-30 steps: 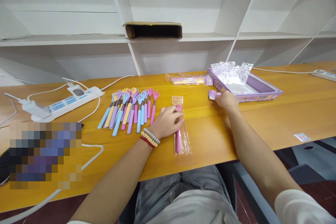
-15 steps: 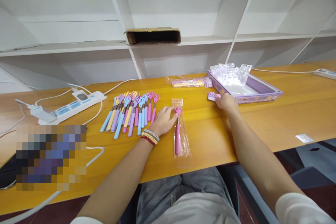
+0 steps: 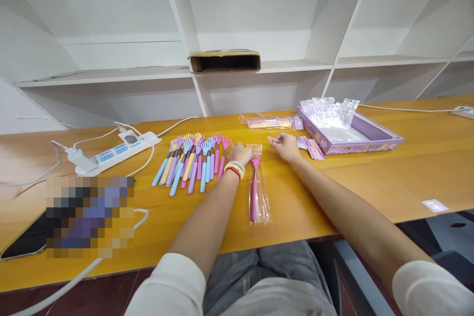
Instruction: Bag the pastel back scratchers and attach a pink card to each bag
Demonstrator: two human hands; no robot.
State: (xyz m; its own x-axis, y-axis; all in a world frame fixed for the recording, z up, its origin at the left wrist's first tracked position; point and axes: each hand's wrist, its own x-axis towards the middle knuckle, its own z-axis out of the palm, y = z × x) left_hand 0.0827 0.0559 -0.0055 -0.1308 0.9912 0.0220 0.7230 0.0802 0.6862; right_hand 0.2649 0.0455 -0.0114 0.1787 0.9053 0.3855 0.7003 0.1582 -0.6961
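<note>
My left hand [image 3: 240, 154] is closed beside the top of a clear bag [image 3: 263, 207] that holds a pink claw-shaped scratcher [image 3: 255, 190]; what its fingers hold, if anything, is hidden. To its left lies a bunch of scratchers [image 3: 190, 163] with blue, yellow, purple and pink handles. My right hand [image 3: 287, 146] pinches a small pale card [image 3: 273, 139] above the table, right of the bag's top. Small purple and pink cards [image 3: 314, 149] lie right of that hand, against the purple box.
A purple open box [image 3: 370, 145] with clear bags stands at the right. Packed scratchers [image 3: 270, 122] lie at the back. A white power strip [image 3: 118, 154] with cables and a blurred patch are at left. A cardboard box [image 3: 225, 61] sits on the white shelf [image 3: 292, 65].
My right hand has moved left from the cards by the box, with a small card in its fingers. My left hand has moved up, off the bagged scratcher. The view has shifted slightly.
</note>
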